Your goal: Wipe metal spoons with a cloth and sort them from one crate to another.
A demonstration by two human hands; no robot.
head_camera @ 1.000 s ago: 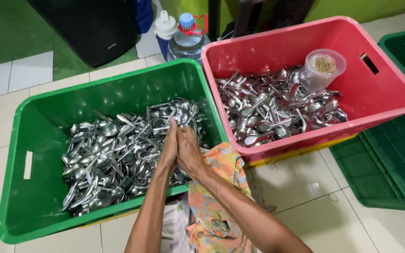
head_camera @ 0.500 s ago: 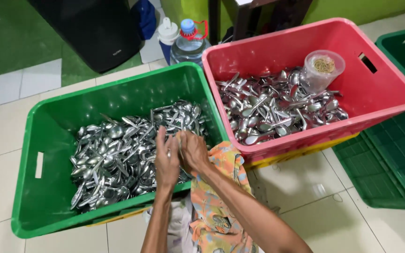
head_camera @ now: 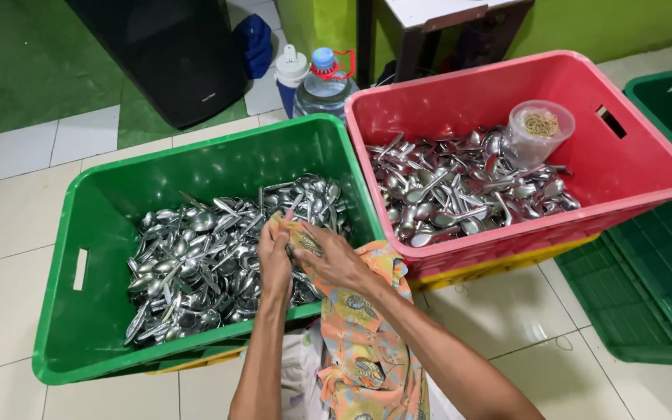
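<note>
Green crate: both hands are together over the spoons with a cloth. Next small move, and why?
Probably finish wiping the spoon between the hands. The left hand and right hand meet over the spoons in the green crate, with the patterned cloth bunched between them. Which hand grips it, I cannot tell.

Both hands met over the green crate [head_camera: 79,233], at about six o'clock in the frame. The left hand [head_camera: 275,260] and the right hand [head_camera: 332,260] together gripped a patterned cloth [head_camera: 367,334] folded around something. Beneath them lay a heap of metal spoons [head_camera: 196,264]. At two o'clock stood a red crate [head_camera: 647,155] with more spoons and a clear plastic tub [head_camera: 538,132]. At twelve o'clock stood a water bottle [head_camera: 322,85].
</note>
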